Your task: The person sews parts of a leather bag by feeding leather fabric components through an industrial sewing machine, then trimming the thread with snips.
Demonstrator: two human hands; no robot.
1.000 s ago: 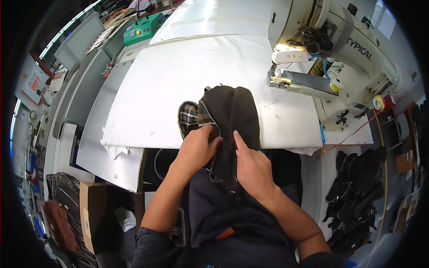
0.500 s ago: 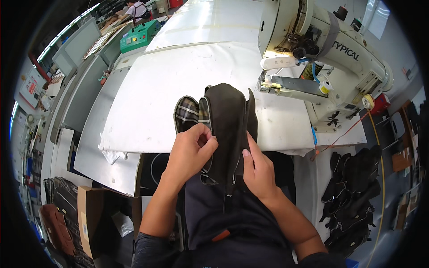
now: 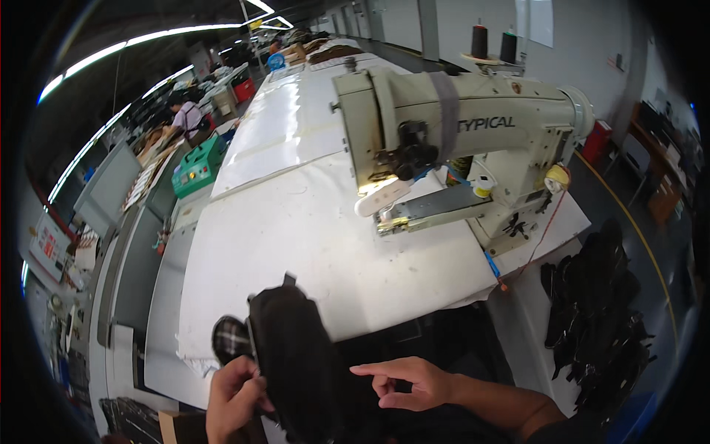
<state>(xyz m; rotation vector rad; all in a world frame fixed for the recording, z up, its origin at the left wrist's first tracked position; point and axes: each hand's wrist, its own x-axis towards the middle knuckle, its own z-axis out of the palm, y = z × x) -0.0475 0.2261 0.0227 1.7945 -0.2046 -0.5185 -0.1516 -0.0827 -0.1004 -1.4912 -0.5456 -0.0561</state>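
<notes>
A dark bag (image 3: 296,355) with a zipper along its side stands low in the view, partly over the near edge of the white-covered table (image 3: 259,244). Plaid lining (image 3: 231,339) shows in a flap at its left. My left hand (image 3: 235,396) pinches the bag's left edge near the zipper, fingers closed on it. To the right of the bag, my right hand (image 3: 414,383) is off it and empty, index finger stretched toward it and the other fingers loosely curled. The bag's bottom is lost in shadow.
A cream sewing machine (image 3: 473,126) with a long narrow arm stands on the table's right. Dark bags (image 3: 595,303) hang in a bunch at the right. At the far left are a green machine (image 3: 198,166) and a seated person (image 3: 188,118).
My right hand has let go of the bag and moved away from its right side. The view has tilted up, so the bag sits lower and further left. My left hand keeps its grip.
</notes>
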